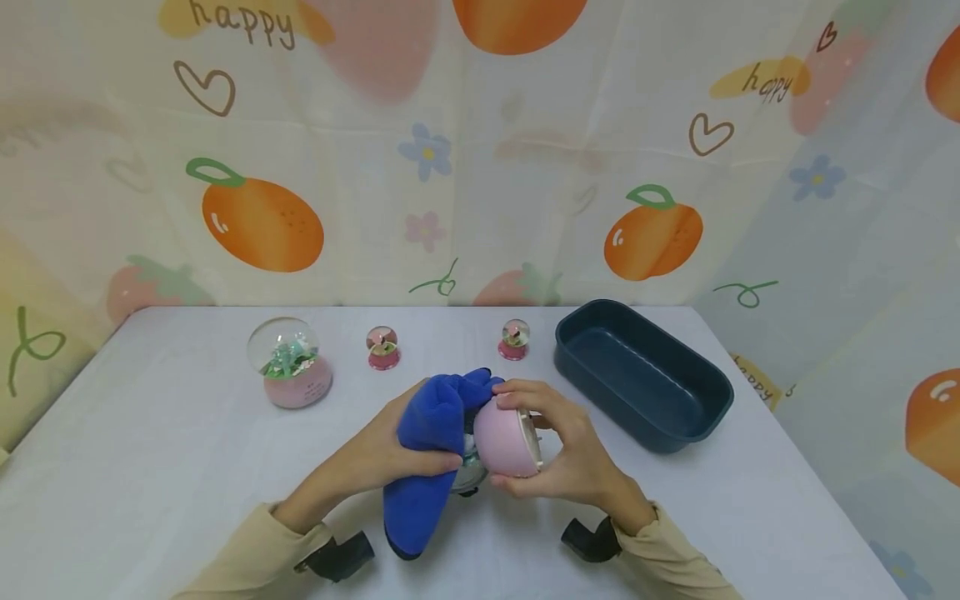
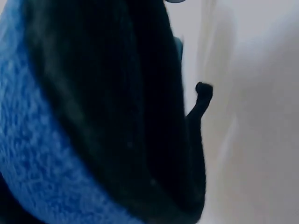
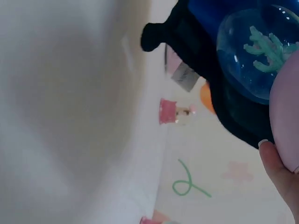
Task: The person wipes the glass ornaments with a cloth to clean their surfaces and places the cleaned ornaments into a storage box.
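Note:
My left hand (image 1: 382,450) grips a blue cloth (image 1: 429,417) with black edging, its thumb across the front. The cloth wraps partly around the clear dome of a snow globe (image 1: 504,437), which is tipped on its side. From the other side my right hand (image 1: 573,450) holds the globe's pink base, fingers above and thumb below. In the right wrist view, green coral-like shapes show inside the dome (image 3: 240,70), with the cloth behind it. The cloth (image 2: 46,140) fills much of the left wrist view and hides the left hand there.
A large snow globe (image 1: 296,383) with a pink base stands at the back left. Two small globes, one left (image 1: 383,354) and one right (image 1: 513,346), stand along the back. A dark blue-green rectangular tub (image 1: 637,417) sits at the right. A printed curtain hangs behind the white table.

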Tool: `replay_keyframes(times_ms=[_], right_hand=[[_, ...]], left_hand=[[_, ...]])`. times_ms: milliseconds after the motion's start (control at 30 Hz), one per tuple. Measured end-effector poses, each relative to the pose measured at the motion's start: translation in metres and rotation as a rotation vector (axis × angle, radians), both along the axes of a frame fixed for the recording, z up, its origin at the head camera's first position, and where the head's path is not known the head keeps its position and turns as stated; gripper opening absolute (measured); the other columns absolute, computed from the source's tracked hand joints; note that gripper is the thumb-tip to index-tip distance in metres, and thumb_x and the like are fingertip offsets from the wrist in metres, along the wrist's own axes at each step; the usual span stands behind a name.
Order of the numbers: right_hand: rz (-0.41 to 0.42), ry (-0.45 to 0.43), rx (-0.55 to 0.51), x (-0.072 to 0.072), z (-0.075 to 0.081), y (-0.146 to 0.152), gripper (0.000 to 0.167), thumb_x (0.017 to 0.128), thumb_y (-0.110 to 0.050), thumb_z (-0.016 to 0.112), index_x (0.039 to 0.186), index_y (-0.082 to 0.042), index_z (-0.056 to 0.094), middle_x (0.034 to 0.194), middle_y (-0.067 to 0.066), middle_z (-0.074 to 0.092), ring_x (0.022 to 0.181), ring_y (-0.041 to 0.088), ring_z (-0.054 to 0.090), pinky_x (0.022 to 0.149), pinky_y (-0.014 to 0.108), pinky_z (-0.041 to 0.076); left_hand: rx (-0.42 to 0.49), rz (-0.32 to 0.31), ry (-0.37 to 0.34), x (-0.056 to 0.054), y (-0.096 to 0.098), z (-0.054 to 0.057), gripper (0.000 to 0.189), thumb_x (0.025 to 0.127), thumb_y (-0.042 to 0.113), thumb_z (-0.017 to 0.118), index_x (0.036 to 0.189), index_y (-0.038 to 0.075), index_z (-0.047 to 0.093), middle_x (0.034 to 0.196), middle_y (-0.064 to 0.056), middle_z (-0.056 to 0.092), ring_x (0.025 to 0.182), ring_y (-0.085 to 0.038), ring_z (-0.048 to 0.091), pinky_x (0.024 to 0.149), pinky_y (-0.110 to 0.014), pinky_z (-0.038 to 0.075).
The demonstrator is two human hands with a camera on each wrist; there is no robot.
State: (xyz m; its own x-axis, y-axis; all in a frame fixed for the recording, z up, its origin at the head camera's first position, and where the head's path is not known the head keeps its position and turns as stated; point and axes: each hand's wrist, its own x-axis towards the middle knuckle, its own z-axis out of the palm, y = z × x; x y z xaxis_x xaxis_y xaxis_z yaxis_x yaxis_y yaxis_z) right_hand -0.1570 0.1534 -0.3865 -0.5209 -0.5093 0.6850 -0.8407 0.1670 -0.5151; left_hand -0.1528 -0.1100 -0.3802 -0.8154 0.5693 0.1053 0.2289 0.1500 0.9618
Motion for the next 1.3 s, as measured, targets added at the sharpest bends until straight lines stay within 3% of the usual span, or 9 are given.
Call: replay_keyframes(times_ms=[200,333,500,700,933,1133,1200,1300], right_hand=[[-0.084,-0.105,0.059,0.000,0.001,-0.001,0.081,0.069,-0.029,0.091,0.137,-0.012,0.051,0.139,0.013,0.053,0.118,0.024,0.059,0.078,0.033,0.060],[-0.140,-0.171,0.062,0.001,0.003,-0.004,0.090,0.065,-0.021,0.094,0.141,-0.008,0.048,0.135,0.010,0.057,0.106,0.022,0.066,0.075,0.031,0.061],[-0.124,-0.258,0.039,0.002,0.005,-0.005,0.088,0.066,-0.014,0.092,0.142,-0.010,0.047,0.134,0.010,0.057,0.097,0.028,0.072,0.064,0.027,0.060],[-0.123,-0.390,0.015,0.005,0.007,-0.005,0.080,0.073,-0.012,0.087,0.142,-0.017,0.047,0.140,0.007,0.052,0.109,0.038,0.067,0.064,0.028,0.060],[-0.102,-0.418,-0.027,0.005,0.005,-0.003,0.072,0.071,-0.007,0.085,0.133,-0.011,0.050,0.134,0.010,0.053,0.105,0.039,0.067,0.061,0.031,0.060],[-0.079,-0.362,-0.046,0.004,0.004,-0.003,0.072,0.066,-0.006,0.088,0.128,-0.011,0.053,0.131,0.012,0.054,0.104,0.035,0.066,0.062,0.033,0.060],[-0.064,-0.335,-0.044,0.004,0.004,-0.003,0.072,0.064,-0.007,0.089,0.127,-0.012,0.054,0.130,0.012,0.055,0.105,0.030,0.065,0.062,0.033,0.060],[-0.020,-0.295,-0.045,0.005,0.003,-0.002,0.072,0.064,-0.009,0.091,0.126,-0.011,0.056,0.129,0.013,0.055,0.109,0.022,0.060,0.062,0.033,0.060]], left_hand=[[0.013,0.075,0.059,0.002,0.003,-0.001,0.063,0.082,0.022,0.078,0.136,0.019,0.046,0.122,-0.008,0.062,0.108,-0.030,0.059,0.089,-0.046,0.050],[0.021,0.131,0.135,0.004,0.004,-0.002,0.064,0.080,0.020,0.080,0.135,0.023,0.049,0.123,-0.005,0.063,0.109,-0.029,0.059,0.089,-0.046,0.050],[0.021,0.174,0.211,0.005,0.005,-0.003,0.065,0.078,0.018,0.082,0.134,0.024,0.050,0.125,-0.002,0.062,0.112,-0.027,0.059,0.092,-0.050,0.049],[-0.004,0.194,0.301,0.005,0.009,-0.005,0.062,0.078,0.018,0.083,0.132,0.023,0.052,0.128,0.001,0.060,0.116,-0.023,0.058,0.096,-0.054,0.047],[-0.016,0.192,0.361,0.005,0.009,-0.005,0.051,0.082,0.013,0.080,0.129,0.017,0.059,0.130,-0.001,0.061,0.119,-0.018,0.058,0.099,-0.052,0.049],[-0.002,0.236,0.345,0.004,0.004,-0.003,0.044,0.087,0.006,0.072,0.128,0.007,0.057,0.121,-0.010,0.068,0.110,-0.024,0.065,0.095,-0.053,0.053],[-0.017,0.233,0.294,0.003,0.003,-0.002,0.044,0.088,0.012,0.072,0.129,0.008,0.056,0.121,-0.011,0.068,0.110,-0.027,0.065,0.094,-0.056,0.053],[-0.037,0.166,0.182,-0.001,0.000,-0.002,0.053,0.088,0.022,0.073,0.135,0.009,0.051,0.125,-0.012,0.065,0.113,-0.030,0.063,0.094,-0.057,0.052]])
